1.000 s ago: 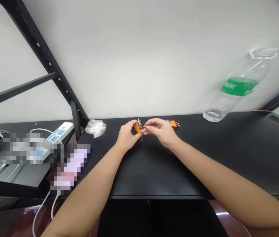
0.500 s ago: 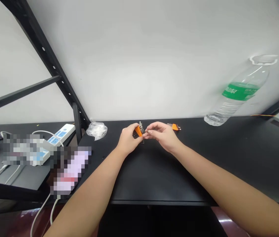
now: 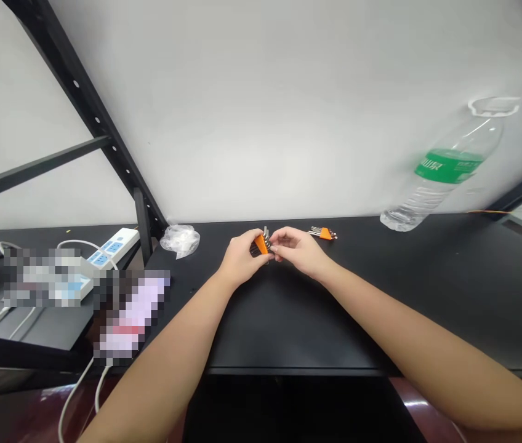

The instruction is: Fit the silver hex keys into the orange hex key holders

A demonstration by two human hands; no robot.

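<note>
A: Head view, hands first. State?
B: Left hand was clamped on an orange holder, thumb and fingers round its sides. Right hand was just beside it, thumb and fingertips drawn in at the metal keys sticking out of the holder. Couldn't tell if it had one key pinched; too small, fingers in the way.
A: Where was that holder?
B: Mid-scene, between the hands, over the far part of the black table.
A: Anything similar nearby?
B: Second orange holder, with metal pieces through it, lay on the table just to the right of the right hand, toward the far edge.
A: Rest of the table?
B: Clear bottle with a green label, far right by the wall, slanted in the view. Crumpled plastic bag, far left.
A: Left side?
B: White power strip on the neighbouring surface, past a black post. Nearer, a pixelated patch; contents unreadable.
</note>
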